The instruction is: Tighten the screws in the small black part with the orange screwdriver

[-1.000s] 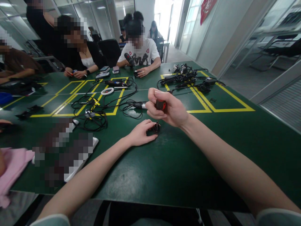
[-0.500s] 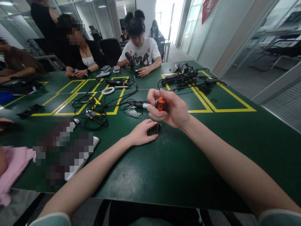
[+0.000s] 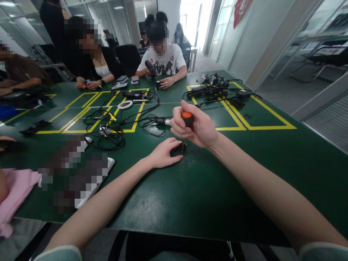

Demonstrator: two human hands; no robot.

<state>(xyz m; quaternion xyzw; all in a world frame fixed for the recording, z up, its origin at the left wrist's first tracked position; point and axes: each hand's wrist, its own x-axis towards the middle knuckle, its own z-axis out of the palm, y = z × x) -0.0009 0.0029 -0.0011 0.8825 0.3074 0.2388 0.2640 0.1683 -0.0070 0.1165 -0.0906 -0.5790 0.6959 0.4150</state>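
Gripped in my right hand is a screwdriver with an orange-capped dark handle, held upright. Its thin shaft points down into a small dark round part on the green table. Thumb and fingers of my left hand close around that part from the left, holding it against the tabletop. The part's exact kind is too small to tell, and the screwdriver's tip is hidden inside it.
Behind my hands lie tangled black cables and a white ring. More cables are heaped at the back right. Blurred-out white-edged devices lie to the left, beside a pink cloth. Co-workers sit across the table.
My right hand has turned the screwdriver a little, so its handle shows another side and stands more upright. My left hand and the round part have stayed in place.
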